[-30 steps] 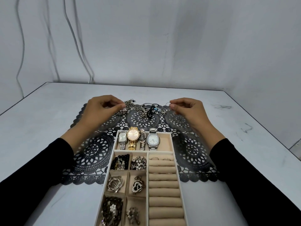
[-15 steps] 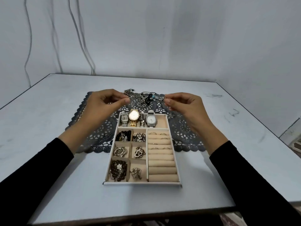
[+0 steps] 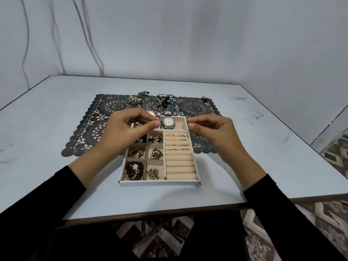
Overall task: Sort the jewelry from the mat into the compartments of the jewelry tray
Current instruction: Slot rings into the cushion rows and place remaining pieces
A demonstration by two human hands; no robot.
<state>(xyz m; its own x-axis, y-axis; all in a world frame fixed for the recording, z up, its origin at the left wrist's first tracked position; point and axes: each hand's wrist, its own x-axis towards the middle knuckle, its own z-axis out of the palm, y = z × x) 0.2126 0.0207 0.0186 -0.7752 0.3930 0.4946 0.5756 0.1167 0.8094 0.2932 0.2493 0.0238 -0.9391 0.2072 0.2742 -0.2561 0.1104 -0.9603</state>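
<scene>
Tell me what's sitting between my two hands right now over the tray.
In the head view, the silver watch with the white dial shows between the left hand and right hand, lying in the jewelry tray top compartment. The right fingertips pinch a thin ring.

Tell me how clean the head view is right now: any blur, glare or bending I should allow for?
Head view: even, soft light, no glare; faint shadows under the jewelry tray. Wide-angle bending bows the table edges. Center is fairly sharp, the silver watch dial readable as a face only; the patterned floor at bottom is smeared.
</scene>
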